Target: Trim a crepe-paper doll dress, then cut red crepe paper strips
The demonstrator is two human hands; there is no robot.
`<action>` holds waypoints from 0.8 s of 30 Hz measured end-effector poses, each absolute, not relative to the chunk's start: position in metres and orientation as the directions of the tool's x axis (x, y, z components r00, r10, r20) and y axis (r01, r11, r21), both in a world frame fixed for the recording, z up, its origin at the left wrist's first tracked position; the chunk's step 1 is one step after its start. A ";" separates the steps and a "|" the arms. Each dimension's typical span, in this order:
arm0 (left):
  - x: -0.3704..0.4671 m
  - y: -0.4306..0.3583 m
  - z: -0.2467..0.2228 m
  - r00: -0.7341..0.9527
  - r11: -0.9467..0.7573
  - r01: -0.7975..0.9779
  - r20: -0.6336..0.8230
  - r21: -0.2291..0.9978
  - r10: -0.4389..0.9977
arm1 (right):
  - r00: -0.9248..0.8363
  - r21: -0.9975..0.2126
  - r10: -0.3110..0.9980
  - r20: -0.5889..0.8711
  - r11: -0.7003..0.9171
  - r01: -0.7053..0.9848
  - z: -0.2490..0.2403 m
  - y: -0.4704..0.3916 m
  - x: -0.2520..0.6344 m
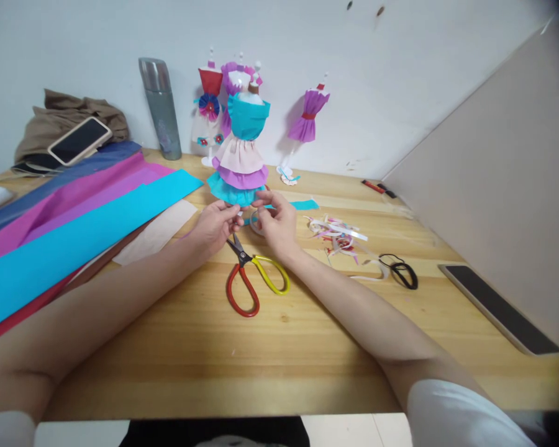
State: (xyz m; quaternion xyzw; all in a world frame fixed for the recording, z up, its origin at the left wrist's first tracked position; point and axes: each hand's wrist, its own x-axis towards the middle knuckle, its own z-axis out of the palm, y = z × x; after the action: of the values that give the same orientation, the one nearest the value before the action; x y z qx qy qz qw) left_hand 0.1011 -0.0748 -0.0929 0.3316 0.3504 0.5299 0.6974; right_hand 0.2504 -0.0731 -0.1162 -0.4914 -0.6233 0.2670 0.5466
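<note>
Landmark: red-and-yellow-handled metal scissors (253, 276), lying flat on the pale wooden tabletop (242, 354), blades pointing away from the body.
Far left of scissors: black smartphone in a light case (79, 141) resting on crumpled brown cloth (69, 118) at the wall.
Left of scissors: long sheets of crepe paper in blue, magenta, purple and turquoise (74, 230), fanned across the tabletop.
Behind and left of scissors: tall grey metal flask (161, 107), upright against the wall.
Left hand (214, 225): just beyond the scissor blades, fingers pinched narrow at the hem of the turquoise, pink and purple layered paper dress on a small mannequin (243, 152).
Dress on mannequin: upright directly behind scissors; more dressed mannequins behind it, including a purple paper dress with a red sash (307, 116).
Right hand (276, 222): just beyond the scissor handles, fingers curled around a small roll of clear tape (257, 223), thumb touching the dress hem.
Right of scissors: heap of white and coloured paper scraps (338, 234); farther right, black hair ties (400, 270).
Far right of scissors: dark flat tablet (498, 307) near the table edge.
</note>
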 end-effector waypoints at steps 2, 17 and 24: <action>0.101 -0.074 -0.095 0.197 0.213 -0.499 -0.130 0.840 0.972 | 0.114 -0.934 0.942 0.315 0.286 0.215 -0.110 -0.076 0.249; 0.099 -0.074 -0.100 0.145 0.176 -0.367 -0.131 0.913 0.981 | 0.036 -0.993 0.999 -0.020 -0.016 -0.115 -0.095 -0.082 0.244; 0.095 -0.064 -0.108 0.059 0.053 -0.018 -0.052 0.998 0.997 | 0.003 -0.993 1.000 -0.011 -0.011 0.121 -0.097 -0.082 0.243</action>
State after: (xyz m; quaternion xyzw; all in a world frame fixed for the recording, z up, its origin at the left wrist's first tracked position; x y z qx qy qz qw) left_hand 0.0954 -0.0644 -0.1083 0.4962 0.4932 0.4766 0.5324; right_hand 0.2433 -0.0819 -0.0973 -0.5327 -0.5263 0.4708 0.4665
